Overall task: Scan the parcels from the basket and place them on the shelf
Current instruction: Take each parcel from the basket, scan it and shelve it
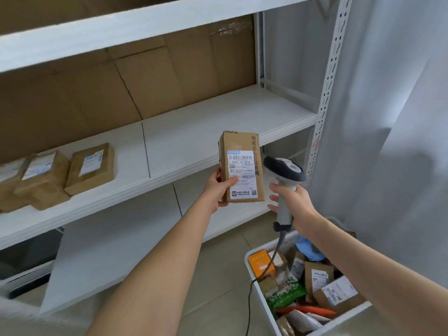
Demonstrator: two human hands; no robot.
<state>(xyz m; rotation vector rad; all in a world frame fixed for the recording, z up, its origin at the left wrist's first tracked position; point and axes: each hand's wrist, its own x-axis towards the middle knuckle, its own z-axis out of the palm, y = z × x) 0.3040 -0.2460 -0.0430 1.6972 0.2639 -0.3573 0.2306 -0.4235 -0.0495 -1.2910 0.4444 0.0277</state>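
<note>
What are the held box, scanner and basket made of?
Box: brown cardboard, matte, with creased edges and a white paper label stuck on.
Scanner: probably moulded plastic, with a smooth light-grey handle and a dark head.
Basket: probably white plastic, with a thin, smooth rim.

One scanner (284,169), one basket (344,320), one held parcel (242,151).

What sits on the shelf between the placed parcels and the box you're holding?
Nothing: the head view shows bare shelf board, with one seam, from the nearest placed parcel to the held box.
</note>
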